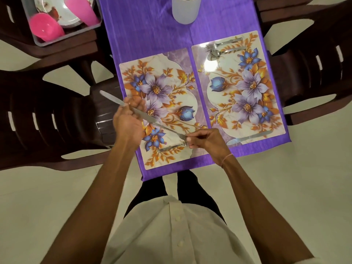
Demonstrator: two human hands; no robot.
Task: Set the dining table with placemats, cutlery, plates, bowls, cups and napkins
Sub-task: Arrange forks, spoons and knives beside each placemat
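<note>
Two floral placemats lie side by side on the purple tablecloth (152, 25). Over the left placemat (171, 77), my left hand (127, 121) grips a knife (110, 97) with its blade pointing up-left, together with a long thin utensil (162, 125) that slants down to my right fingertips. My right hand (205, 141) pinches the head of a fork (169, 148) whose handle lies on the near end of that mat. The right placemat (243, 115) carries a fork (221, 44) and a spoon (217, 53) at its far end and a knife (249, 138) at its near end.
A grey tub (62, 36) with pink cups (46, 27) and plates (62, 14) sits on a chair at the top left. A white cylindrical vase (185, 10) stands at mid-table. Dark brown chairs (47, 115) flank both sides of the table.
</note>
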